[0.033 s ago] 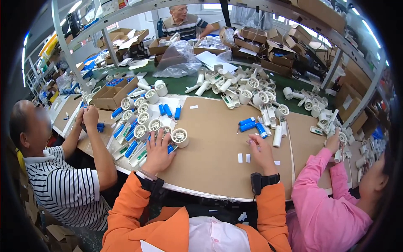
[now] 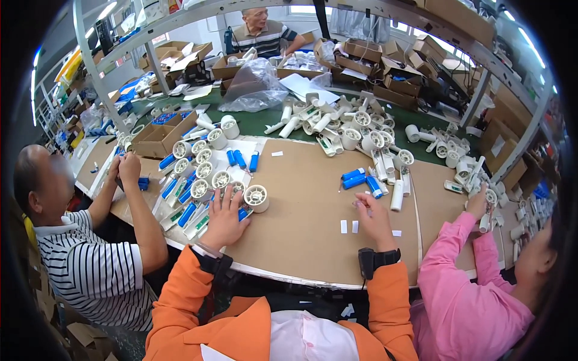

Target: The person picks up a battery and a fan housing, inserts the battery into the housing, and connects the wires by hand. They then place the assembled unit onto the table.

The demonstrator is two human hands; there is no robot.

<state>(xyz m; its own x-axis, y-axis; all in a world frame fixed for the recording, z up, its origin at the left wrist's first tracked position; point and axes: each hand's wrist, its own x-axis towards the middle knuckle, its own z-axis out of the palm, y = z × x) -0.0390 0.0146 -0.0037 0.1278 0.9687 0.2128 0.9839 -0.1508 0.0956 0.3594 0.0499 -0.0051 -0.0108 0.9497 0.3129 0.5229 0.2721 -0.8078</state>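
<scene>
Resting with fingers spread, the left hand (image 2: 226, 219) lies over the near right end of the rows of white housings (image 2: 256, 197); whether it grips one, I cannot tell. The right hand (image 2: 374, 218) is half curled near white slips (image 2: 344, 227) and blue cylinders (image 2: 353, 179); whether its fingertips pinch anything cannot be made out. Farther back, a heap (image 2: 361, 120) of similar white parts crowds the far side, a clear bag (image 2: 256, 90) to its left. A cardboard box (image 2: 162, 137) stands behind the rows. On the left, a striped shirt (image 2: 96, 259) marks a co-worker with hands close together; on the right, a pink sleeve (image 2: 448, 253) reaches toward more white parts. Brown board (image 2: 301, 222) covers the near surface, with green bench top (image 2: 253, 124) beyond. A metal frame (image 2: 158, 67) spans overhead; a third person (image 2: 265, 42) and open cartons (image 2: 394, 87) fill the back.
</scene>
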